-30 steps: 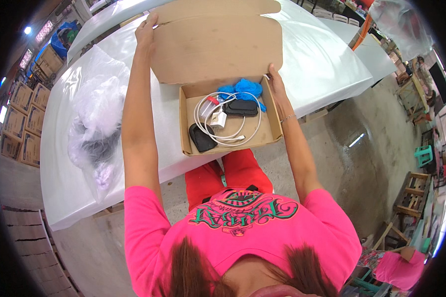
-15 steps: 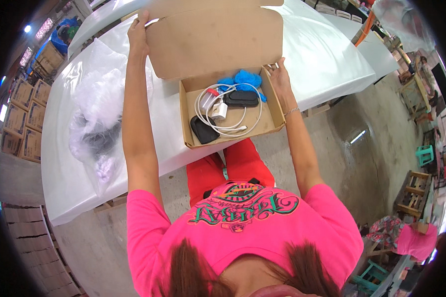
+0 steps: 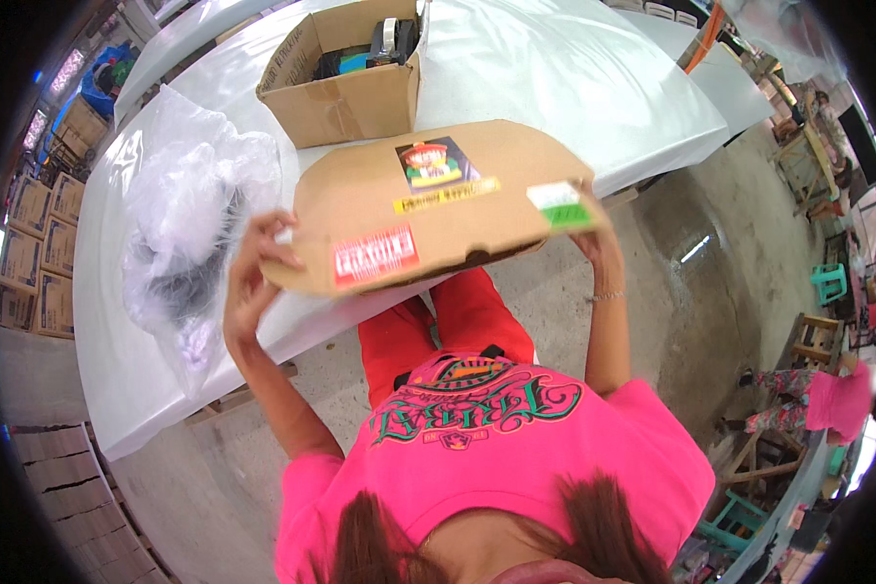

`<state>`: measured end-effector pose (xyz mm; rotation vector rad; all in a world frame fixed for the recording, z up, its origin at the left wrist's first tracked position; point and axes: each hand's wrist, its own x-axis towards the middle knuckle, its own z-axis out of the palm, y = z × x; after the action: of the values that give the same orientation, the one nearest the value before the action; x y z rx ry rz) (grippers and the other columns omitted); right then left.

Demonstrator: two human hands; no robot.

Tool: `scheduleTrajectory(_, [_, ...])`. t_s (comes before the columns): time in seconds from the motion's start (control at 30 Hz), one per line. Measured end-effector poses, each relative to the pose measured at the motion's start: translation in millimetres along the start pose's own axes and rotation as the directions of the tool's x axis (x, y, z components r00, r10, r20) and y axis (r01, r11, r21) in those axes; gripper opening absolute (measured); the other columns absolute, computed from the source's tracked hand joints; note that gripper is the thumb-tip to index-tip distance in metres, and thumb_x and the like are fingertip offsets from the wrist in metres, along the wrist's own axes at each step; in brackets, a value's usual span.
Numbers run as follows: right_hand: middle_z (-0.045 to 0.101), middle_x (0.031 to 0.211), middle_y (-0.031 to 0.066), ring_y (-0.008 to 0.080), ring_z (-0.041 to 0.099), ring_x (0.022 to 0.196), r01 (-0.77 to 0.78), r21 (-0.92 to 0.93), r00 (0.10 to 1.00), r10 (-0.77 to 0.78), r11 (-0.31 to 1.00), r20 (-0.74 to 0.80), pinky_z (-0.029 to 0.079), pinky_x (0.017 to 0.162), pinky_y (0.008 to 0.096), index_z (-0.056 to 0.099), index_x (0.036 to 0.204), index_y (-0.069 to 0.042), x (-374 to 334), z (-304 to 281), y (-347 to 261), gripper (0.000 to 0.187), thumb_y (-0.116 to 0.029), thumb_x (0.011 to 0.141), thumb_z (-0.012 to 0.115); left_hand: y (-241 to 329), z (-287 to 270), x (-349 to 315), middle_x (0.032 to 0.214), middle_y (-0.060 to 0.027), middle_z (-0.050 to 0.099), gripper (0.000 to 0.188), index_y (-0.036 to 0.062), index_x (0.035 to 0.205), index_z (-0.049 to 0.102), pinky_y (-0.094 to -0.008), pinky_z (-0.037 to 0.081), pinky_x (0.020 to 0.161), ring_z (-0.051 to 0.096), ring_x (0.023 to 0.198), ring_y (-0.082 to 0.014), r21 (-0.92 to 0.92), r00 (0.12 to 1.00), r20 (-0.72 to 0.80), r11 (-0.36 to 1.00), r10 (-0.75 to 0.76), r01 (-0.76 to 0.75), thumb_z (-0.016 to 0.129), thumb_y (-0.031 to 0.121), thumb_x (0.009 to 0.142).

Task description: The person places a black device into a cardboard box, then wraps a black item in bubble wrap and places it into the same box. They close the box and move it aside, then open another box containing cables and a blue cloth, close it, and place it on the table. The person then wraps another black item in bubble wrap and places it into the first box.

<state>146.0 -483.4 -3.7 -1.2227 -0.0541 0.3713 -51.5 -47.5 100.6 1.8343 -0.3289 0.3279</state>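
Nearest to us, dark hair (image 3: 368,530) hangs over our bright pink shirt (image 3: 496,443), which has a green and black design on its chest. Beyond it show our red trousers (image 3: 487,316).

Over the table's near edge, between our two hands, we have a flat brown cardboard box (image 3: 346,200), tilted, its rounded lid facing up. The lid hides the inside, and we cannot tell whether it is fully down. Our left hand (image 3: 258,268) grips the lid's near left corner, fingers bent and slightly spread. Our right hand (image 3: 594,243) grips the right edge; motion blurs its fingers, and the box partly covers them. On the lid we see a red and white label (image 3: 374,257), a dark picture sticker (image 3: 432,164), a yellow strip (image 3: 448,195) and a white and green label (image 3: 560,204).

Beneath lies the white table covering (image 3: 545,73). To the left rests a crumpled clear plastic bag (image 3: 190,204) with something dark in it. Just behind our box stands a deeper, uncovered carton (image 3: 350,112), a tape roll (image 3: 389,37) among its dark contents.

Farther off are stacked cartons (image 3: 44,243) on the left, and, on the right, a green stool (image 3: 829,283) and a person in pink (image 3: 837,404).
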Motion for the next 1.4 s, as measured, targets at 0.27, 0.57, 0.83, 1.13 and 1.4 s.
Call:
scheduleTrajectory(0.27, [0.035,0.144,0.0211,0.0272,0.042,0.13,-0.11,-0.039,0.992,0.112,0.993,0.057,0.046,0.1,0.0386,0.022,0.147,0.001,-36,14,13,0.092,-0.07,0.089,0.034,8,31,-58,0.133,-0.0126,0.044,0.04,0.01,0.106,0.068,-0.0455,0.021,0.111,0.039,0.13,-0.0284,0.212,0.942,0.083,0.929,-0.326,0.303,0.055,0.012,0.068])
scheduleTrajectory(0.57, [0.03,0.148,0.0227,0.0296,0.036,0.135,-0.097,-0.072,0.994,0.1,0.993,0.032,0.038,0.105,0.0431,0.018,0.149,-0.004,-46,23,3,0.096,-0.076,0.086,0.028,-28,57,-72,0.134,-0.0143,0.042,0.073,0.0164,0.142,0.032,-0.0412,0.041,0.097,0.041,0.126,-0.0271,-0.047,0.887,-0.078,0.89,-0.455,0.453,0.071,0.032,0.082])
scheduleTrajectory(0.83, [0.038,0.142,0.0199,0.0302,0.037,0.131,-0.013,-0.248,0.993,-0.016,0.969,-0.113,0.031,0.107,0.0441,0.023,0.148,-0.007,-51,19,-1,0.091,-0.075,0.088,0.03,-42,82,-53,0.138,-0.0148,0.04,0.085,0.0134,0.149,0.016,-0.0393,0.043,0.096,0.044,0.125,-0.0277,-0.415,0.736,-0.307,0.781,-0.603,0.467,0.064,0.048,0.087])
scheduleTrajectory(1.13, [0.042,0.138,0.0157,0.0278,0.037,0.13,0.418,-0.801,0.541,-0.826,0.428,-0.159,0.023,0.108,0.0471,0.039,0.14,-0.009,-93,60,28,0.071,-0.048,0.086,0.064,-68,75,-41,0.135,-0.0157,0.047,0.085,0.0076,0.146,0.022,-0.0408,0.037,0.102,0.046,0.124,-0.0262,-0.458,0.717,-0.258,0.735,-0.648,0.5,0.064,0.052,0.086])
scheduleTrajectory(1.4, [0.038,0.147,0.0037,0.0297,0.026,0.139,0.499,-0.866,0.738,-0.505,-0.039,0.448,0.011,0.113,0.053,0.047,0.139,-0.025,-110,93,53,0.069,-0.032,0.075,0.072,-45,84,-30,0.127,-0.0191,0.052,0.081,0.0035,0.141,0.029,-0.036,0.04,0.098,0.052,0.116,-0.0256,-0.331,0.694,-0.247,0.732,-0.677,0.596,0.074,0.035,0.081])
